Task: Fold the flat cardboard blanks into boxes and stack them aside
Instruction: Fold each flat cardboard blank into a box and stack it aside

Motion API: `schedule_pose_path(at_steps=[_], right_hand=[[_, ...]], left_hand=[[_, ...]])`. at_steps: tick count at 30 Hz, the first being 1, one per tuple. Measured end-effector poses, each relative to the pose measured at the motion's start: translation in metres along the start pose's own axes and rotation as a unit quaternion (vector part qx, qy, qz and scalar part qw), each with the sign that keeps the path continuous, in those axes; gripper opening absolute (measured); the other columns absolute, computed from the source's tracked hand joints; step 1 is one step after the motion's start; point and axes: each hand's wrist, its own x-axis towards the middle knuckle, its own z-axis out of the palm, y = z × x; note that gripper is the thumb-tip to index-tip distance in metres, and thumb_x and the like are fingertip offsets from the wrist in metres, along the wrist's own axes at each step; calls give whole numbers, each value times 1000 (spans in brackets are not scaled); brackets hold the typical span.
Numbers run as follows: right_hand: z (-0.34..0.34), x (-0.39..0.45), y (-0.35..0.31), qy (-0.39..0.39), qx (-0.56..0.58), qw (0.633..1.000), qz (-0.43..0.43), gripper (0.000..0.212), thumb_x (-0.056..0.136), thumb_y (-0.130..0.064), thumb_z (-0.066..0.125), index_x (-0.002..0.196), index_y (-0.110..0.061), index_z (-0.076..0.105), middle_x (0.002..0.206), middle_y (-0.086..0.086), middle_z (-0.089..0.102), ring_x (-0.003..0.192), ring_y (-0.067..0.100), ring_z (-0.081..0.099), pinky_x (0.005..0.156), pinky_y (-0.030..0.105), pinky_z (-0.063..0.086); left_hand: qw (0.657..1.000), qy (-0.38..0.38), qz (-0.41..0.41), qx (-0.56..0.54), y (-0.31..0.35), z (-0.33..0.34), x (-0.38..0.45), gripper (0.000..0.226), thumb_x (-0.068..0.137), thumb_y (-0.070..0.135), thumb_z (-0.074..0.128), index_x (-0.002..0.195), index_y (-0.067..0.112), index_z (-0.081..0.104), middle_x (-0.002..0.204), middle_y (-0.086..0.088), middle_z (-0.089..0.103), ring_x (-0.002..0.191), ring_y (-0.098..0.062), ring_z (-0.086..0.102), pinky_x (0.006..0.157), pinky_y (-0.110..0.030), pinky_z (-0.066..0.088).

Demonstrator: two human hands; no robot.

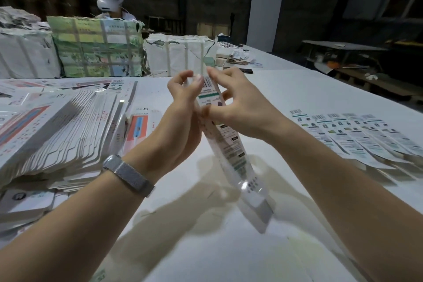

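No wording can be read; only barcodes show on the held box and the folded boxes

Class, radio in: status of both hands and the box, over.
Left hand and right hand both pinching the box, held upright above the table. Far end being folded. Nothing in the way.

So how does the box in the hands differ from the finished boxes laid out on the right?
The box in the hands is held steeply tilted above the table, its far end pinched by the left hand and right hand; the finished boxes lie flat, side by side, untouched. Both share the barcode and green print.
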Motion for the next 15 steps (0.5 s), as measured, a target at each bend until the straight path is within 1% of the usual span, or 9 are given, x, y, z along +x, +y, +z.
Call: schedule_pose_path(at_steps=[2, 3, 5, 6, 9, 10, 12, 13, 15], right_hand=[[-4, -2, -3, 14, -9, 999, 27, 84, 81, -30, 76, 154, -20, 35, 127, -4, 46, 98, 4, 57, 75, 15, 49], [-9, -3, -4, 34, 12, 998, 49, 81, 79, -33, 75, 151, -21, 41, 126, -4, 53, 100, 9, 60, 78, 22, 51], [-30, -2, 0, 96, 21, 991, 88, 69, 71, -39, 68, 137, -24, 57, 118, -8, 63, 97, 14, 65, 76, 28, 52], [-46, 1, 7, 129, -23, 986, 106, 60, 68, -41, 64, 126, -25, 62, 113, -8, 65, 96, 15, 63, 75, 30, 51], [-100, 6, 47, 163, -208, 944, 197, 17, 79, -36, 60, 87, -22, 58, 86, -3, 59, 88, 25, 56, 65, 30, 43], [-112, 3, 66, 139, -249, 927, 244, 15, 84, -34, 58, 90, -20, 58, 92, 1, 61, 93, 29, 57, 67, 30, 43], [-122, -8, 104, 69, -286, 891, 345, 25, 91, -26, 54, 111, -12, 58, 117, 12, 62, 106, 35, 57, 81, 33, 46], [-120, -16, 120, 45, -290, 879, 376, 25, 91, -21, 52, 112, -9, 57, 122, 15, 61, 104, 36, 57, 84, 34, 46], [-117, -24, 143, 35, -294, 865, 405, 12, 87, -14, 51, 97, -9, 55, 118, 15, 62, 100, 36, 55, 87, 38, 47]], left_hand=[[999, 1, -3, 51, -5, -3, 2, 51, 91, 37, 47, 137, 28, 29, 124, -2, 59, 97, -7, 69, 80, -29, 54], [995, 4, -1, 102, -7, -4, 3, 58, 88, 42, 47, 142, 34, 29, 129, 5, 58, 102, 3, 66, 90, -32, 50], [981, 12, 7, 194, -9, -7, 5, 57, 86, 53, 48, 141, 51, 35, 144, 14, 46, 108, 24, 50, 105, -39, 37], [977, 23, 14, 214, -8, -9, 6, 50, 85, 57, 50, 133, 58, 42, 148, 14, 42, 110, 27, 45, 106, -40, 36], [975, 62, 38, 208, -4, -20, 9, 35, 74, 59, 59, 109, 59, 63, 143, 10, 55, 129, 4, 46, 99, -42, 44], [975, 68, 51, 207, -3, -23, 12, 33, 73, 57, 58, 105, 54, 66, 135, 10, 62, 130, -5, 49, 97, -44, 46], [970, 70, 77, 218, 0, -30, 15, 26, 77, 52, 56, 99, 48, 69, 120, 8, 71, 125, -14, 57, 92, -45, 48], [967, 77, 84, 229, 0, -33, 16, 23, 80, 49, 55, 98, 45, 69, 114, 6, 73, 121, -16, 61, 90, -46, 48], [956, 96, 93, 263, 1, -38, 18, 20, 86, 37, 53, 94, 38, 71, 103, 2, 75, 110, -17, 67, 86, -46, 50]])
